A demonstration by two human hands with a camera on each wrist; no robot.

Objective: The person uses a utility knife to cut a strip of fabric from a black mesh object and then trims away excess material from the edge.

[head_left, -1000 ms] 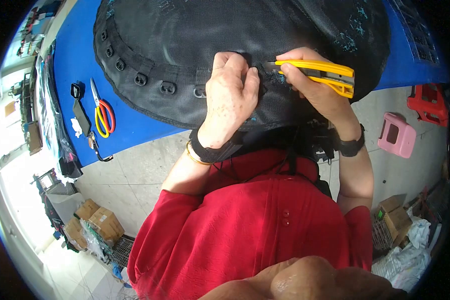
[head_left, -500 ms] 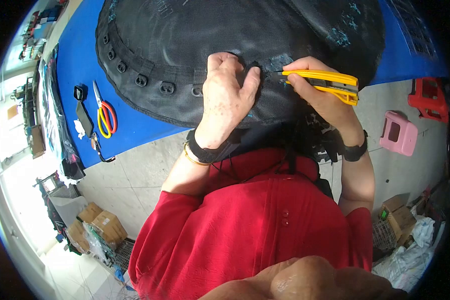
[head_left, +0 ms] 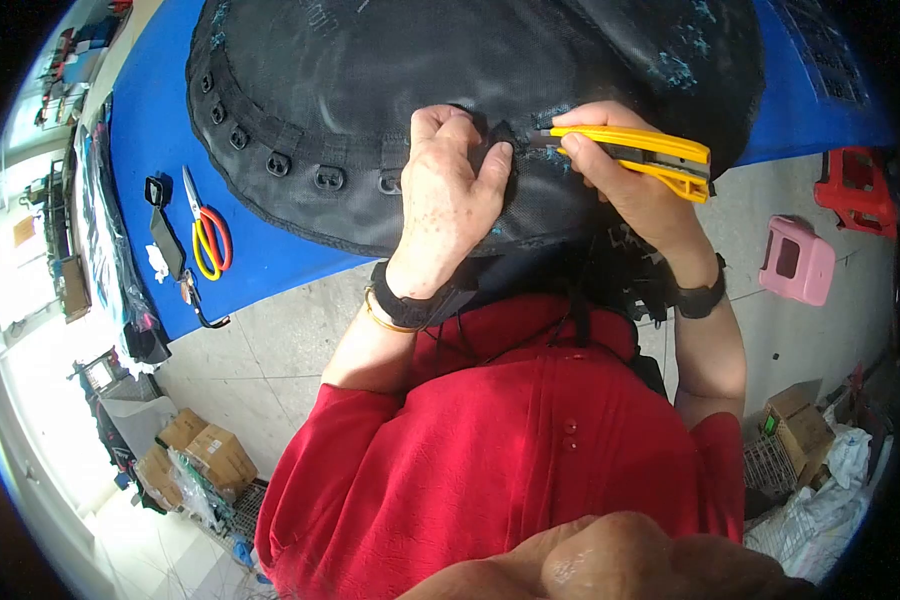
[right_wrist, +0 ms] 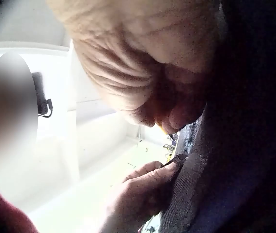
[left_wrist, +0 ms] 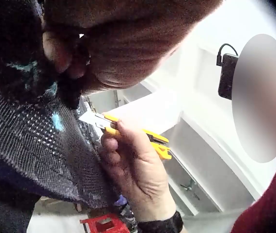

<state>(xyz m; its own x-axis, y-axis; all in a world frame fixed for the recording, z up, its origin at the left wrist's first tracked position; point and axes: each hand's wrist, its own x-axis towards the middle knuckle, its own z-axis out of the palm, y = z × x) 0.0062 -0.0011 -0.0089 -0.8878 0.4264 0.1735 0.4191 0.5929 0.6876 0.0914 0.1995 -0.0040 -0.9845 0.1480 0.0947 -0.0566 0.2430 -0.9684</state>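
Note:
A large round black mesh mat (head_left: 420, 75) lies on a blue-topped table (head_left: 290, 232), with several black plastic clips (head_left: 278, 163) along its border and loose teal threads (head_left: 676, 68). At the near border my left hand (head_left: 448, 190) pinches a fold of the mat between thumb and fingers. Just to its right, my right hand (head_left: 630, 190) grips a yellow utility knife (head_left: 660, 150), thumb along its body. In the left wrist view the bare blade (left_wrist: 87, 117) points at the mesh close beside the pinched fold. The right wrist view hides most of the knife behind the palm.
Scissors (head_left: 210, 242) with red and yellow handles lie at the table's left, beside a dark strap-like item (head_left: 167, 240). A pink stool (head_left: 798, 262) and a red stool (head_left: 856, 190) stand on the floor at right. Cardboard boxes (head_left: 215, 455) sit lower left.
The knife in my right hand moved slightly right and down, then back left toward the fold. My left hand keeps its pinch, and the mat has shifted slightly left.

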